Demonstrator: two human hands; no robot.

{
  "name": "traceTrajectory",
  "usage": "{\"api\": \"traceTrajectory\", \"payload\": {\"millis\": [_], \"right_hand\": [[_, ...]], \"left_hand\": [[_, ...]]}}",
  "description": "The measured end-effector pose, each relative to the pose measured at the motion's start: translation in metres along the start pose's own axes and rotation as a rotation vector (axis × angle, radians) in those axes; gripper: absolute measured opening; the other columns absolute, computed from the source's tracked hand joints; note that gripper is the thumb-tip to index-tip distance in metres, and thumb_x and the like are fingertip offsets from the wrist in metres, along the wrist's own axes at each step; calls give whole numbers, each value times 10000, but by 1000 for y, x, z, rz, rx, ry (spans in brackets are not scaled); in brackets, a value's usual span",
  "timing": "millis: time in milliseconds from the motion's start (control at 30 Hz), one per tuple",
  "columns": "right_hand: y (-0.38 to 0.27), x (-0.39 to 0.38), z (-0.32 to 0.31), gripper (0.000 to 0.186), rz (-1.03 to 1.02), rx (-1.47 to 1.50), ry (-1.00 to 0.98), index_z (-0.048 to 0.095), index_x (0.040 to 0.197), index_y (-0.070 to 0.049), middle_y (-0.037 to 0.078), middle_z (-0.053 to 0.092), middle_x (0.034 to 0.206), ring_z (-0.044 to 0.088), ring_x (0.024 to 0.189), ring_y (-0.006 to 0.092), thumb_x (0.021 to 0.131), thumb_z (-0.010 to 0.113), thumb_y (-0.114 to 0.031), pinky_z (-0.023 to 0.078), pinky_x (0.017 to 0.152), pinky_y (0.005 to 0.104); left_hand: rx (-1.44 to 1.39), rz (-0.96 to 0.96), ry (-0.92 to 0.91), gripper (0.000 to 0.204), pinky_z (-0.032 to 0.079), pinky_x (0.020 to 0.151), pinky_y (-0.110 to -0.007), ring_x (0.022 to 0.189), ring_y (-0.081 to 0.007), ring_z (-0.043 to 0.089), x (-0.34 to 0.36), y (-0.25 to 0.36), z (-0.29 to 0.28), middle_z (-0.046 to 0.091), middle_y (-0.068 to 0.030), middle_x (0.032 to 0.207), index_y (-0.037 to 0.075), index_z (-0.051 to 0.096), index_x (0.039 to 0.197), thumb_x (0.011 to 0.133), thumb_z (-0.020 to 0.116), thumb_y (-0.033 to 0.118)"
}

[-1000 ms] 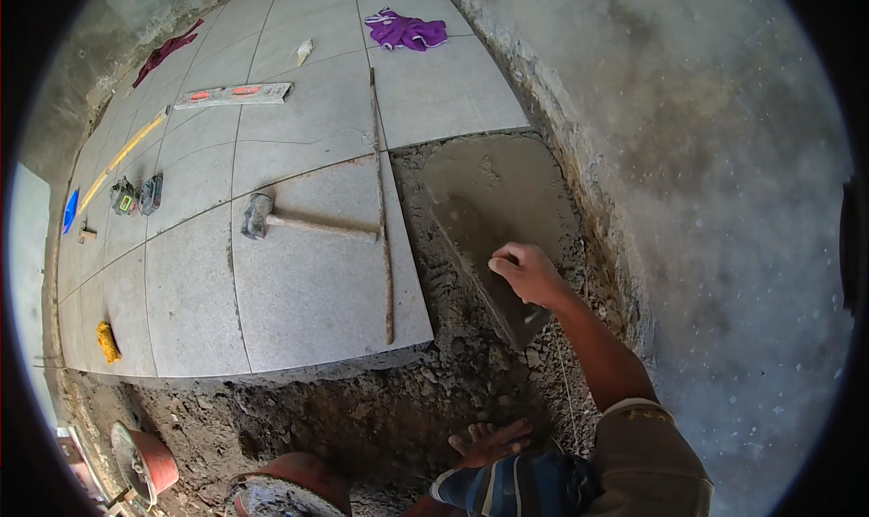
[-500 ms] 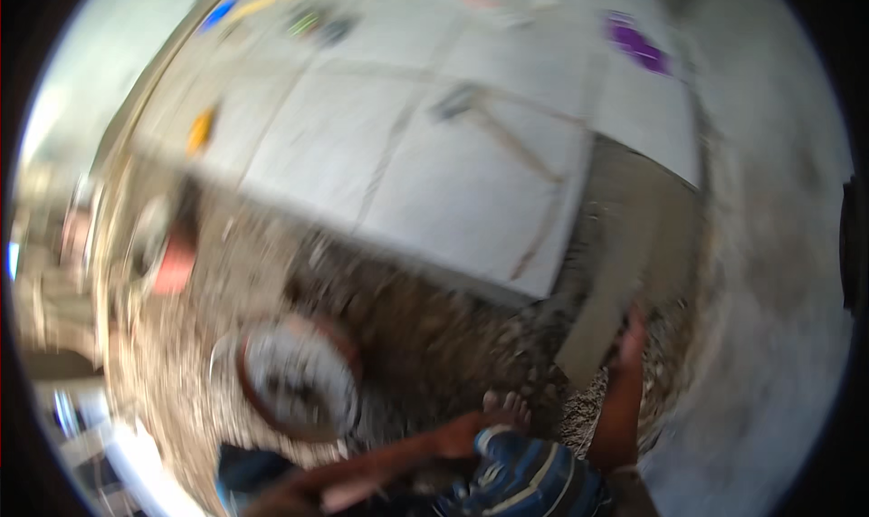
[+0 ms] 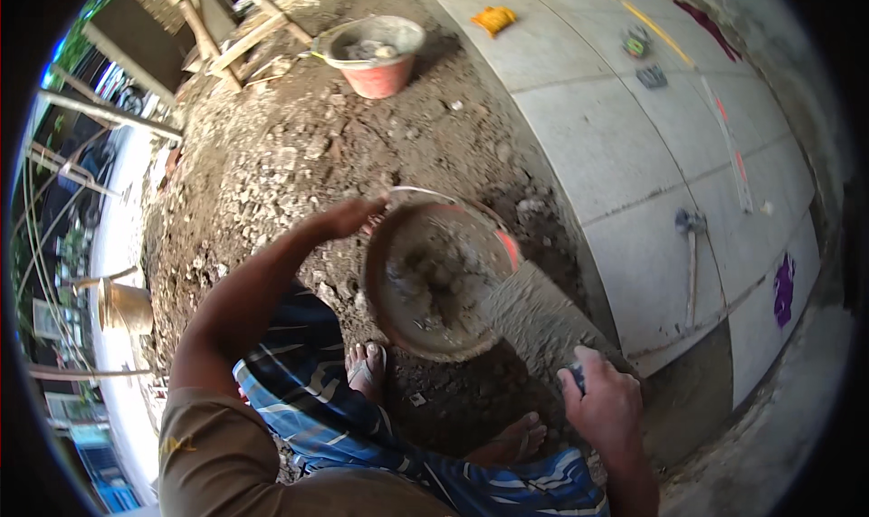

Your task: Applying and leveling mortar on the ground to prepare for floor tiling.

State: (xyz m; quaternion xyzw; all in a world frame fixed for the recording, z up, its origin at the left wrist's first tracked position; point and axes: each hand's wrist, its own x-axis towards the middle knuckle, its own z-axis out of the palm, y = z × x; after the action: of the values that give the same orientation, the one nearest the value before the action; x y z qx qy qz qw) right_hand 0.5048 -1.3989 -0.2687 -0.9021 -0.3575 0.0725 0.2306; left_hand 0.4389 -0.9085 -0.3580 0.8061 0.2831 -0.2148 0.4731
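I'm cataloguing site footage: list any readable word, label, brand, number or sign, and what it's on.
Brown sleeve: yellow lettering, skewed and partial, not clearly readable.
Spirit level: any markings too small to read.
Trowel, mortar bucket: no text visible.
Nothing else readable.

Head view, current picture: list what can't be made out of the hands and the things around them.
Left hand, head view: fingertips and exact hold, hidden by the hand itself at the rim of the bucket.
Right hand, head view: palm, turned away from the camera.
Flat tool, head view: underside, facing away.
Bucket floor, head view: covered by grey mix.
Yellow strip, head view: one end, cut off by the top edge.
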Motion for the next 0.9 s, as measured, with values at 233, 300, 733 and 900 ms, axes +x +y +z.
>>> {"api": "traceTrajectory", "payload": {"millis": [233, 300, 733, 900], "right_hand": [[-50, 65, 24, 163, -157, -670, -347, 641, 898, -66, 109, 686, 752, 707, 697, 272, 934, 511, -158, 550, 611, 415], [-45, 71, 40, 197, -92, -528, -437, 639, 952, -30, 180, 706, 834, 706, 791, 350, 949, 522, -188, 550, 694, 469], [-44, 53, 96, 416, 280, -6, -392, 649, 1117, -38, 257, 692, 1018, 659, 999, 436, 860, 696, -362, 518, 882, 513], [-55, 70, 90, 462, 190, -65, -369, 642, 1144, -49, 248, 694, 1028, 663, 992, 428, 862, 682, -412, 521, 881, 507]], "left_hand": [[235, -1, 278, 765, 531, 801, -478, 866, -395, 687, 9, -7, 29, 670, -287, 873, -56, 673, 997, 1020, 299, 611], [165, 54, 271, 781, 511, 750, -498, 799, -384, 664, -7, 11, 34, 645, -273, 795, -55, 662, 893, 1013, 306, 630], [90, 299, 225, 653, 501, 770, -532, 860, -464, 654, -41, 66, 75, 639, -298, 805, -31, 632, 922, 1022, 368, 558], [75, 248, 139, 659, 531, 777, -488, 855, -357, 686, -45, 64, 63, 669, -233, 837, -14, 649, 963, 1026, 361, 575]]}}
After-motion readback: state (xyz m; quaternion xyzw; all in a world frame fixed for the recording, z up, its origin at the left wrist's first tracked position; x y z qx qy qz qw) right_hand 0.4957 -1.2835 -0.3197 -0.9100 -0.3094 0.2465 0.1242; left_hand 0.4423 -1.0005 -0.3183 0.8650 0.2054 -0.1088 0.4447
